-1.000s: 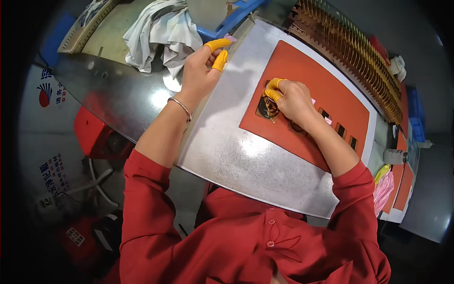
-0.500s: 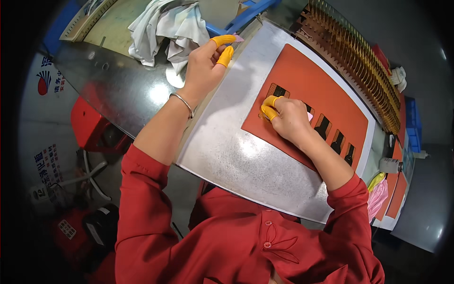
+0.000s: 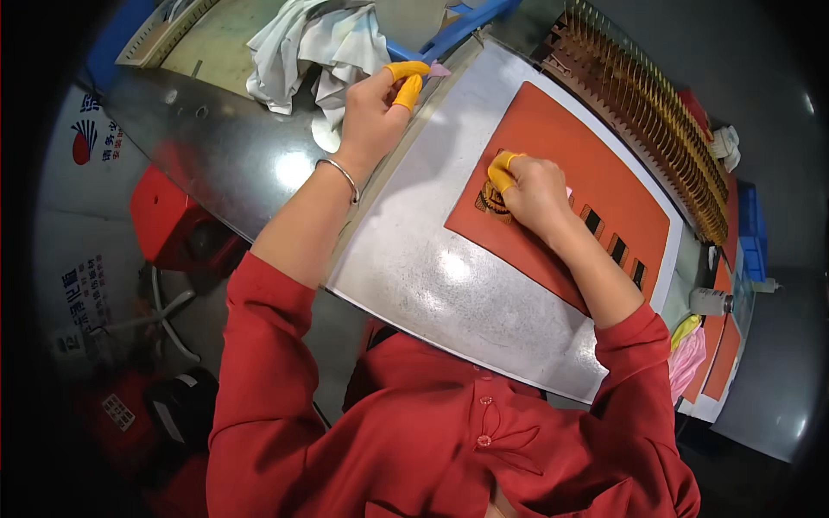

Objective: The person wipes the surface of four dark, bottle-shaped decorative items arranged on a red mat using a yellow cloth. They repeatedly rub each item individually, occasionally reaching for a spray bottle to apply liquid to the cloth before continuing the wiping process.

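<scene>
My left hand [image 3: 377, 112] is raised over the table's far left part. Yellow finger cots cover its thumb and forefinger, which pinch a small pink scrap [image 3: 439, 69]. Lower down, my right hand [image 3: 537, 195] rests over an orange mat [image 3: 574, 129]. Its thumb and finger, also in yellow cots, are pressed together at the uppermost of several flat patterned pieces; what lies between them is hidden. Beside those fingertips shows a brown and black piece with a round pattern [image 3: 493, 202]. More brown and black strips [image 3: 617, 250] line the mat, and a pink bit peeks out by my right knuckles.
The mat lies on a white board [image 3: 406, 250]. A long rack of upright brown pieces [image 3: 643, 112] runs along the far right. White cloths [image 3: 319, 52] and a blue frame [image 3: 458, 30] stand at the far left. A bottle [image 3: 710, 301] and pink cloth [image 3: 688, 358] are at the right.
My right hand has shifted slightly away from me and right, baring the round-patterned piece. My left hand stays near its place, its thumb and finger closer together on the pink scrap.
</scene>
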Demonstrator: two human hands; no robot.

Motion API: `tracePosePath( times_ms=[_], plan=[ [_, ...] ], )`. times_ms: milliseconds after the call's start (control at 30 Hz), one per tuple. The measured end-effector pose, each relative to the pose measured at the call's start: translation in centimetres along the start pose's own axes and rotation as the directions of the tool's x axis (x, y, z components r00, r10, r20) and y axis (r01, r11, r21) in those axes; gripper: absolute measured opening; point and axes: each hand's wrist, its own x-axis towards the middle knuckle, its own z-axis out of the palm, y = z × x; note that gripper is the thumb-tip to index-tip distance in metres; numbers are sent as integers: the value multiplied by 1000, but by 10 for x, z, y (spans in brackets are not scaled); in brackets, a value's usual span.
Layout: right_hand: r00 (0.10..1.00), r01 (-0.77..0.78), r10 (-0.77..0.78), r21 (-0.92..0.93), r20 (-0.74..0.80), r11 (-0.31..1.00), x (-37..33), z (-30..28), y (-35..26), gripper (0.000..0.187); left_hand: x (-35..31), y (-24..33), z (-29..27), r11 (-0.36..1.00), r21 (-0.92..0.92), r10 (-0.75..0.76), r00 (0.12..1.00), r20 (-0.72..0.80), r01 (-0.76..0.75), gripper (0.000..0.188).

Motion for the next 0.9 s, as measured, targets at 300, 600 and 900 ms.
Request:
tracePosePath(
  times_ms=[300, 600, 900],
  plan=[
    [997, 26, -24, -19, 76, 999, -11, 0, -3, 13, 0, 4, 1, 991, -120, -69, 997, -38, 64, 20],
    [987, 118, -112, -49, 116, 992, -13, -2, 2, 11, 5, -5, -6, 971, -228, -79, 996, -41, 67, 33],
    [982, 143, -153, 96, 107, 985, -23, -5, -10, 10, 10, -13, -5, 975, -183, -138, 988, -71, 123, 36]
  ],
)
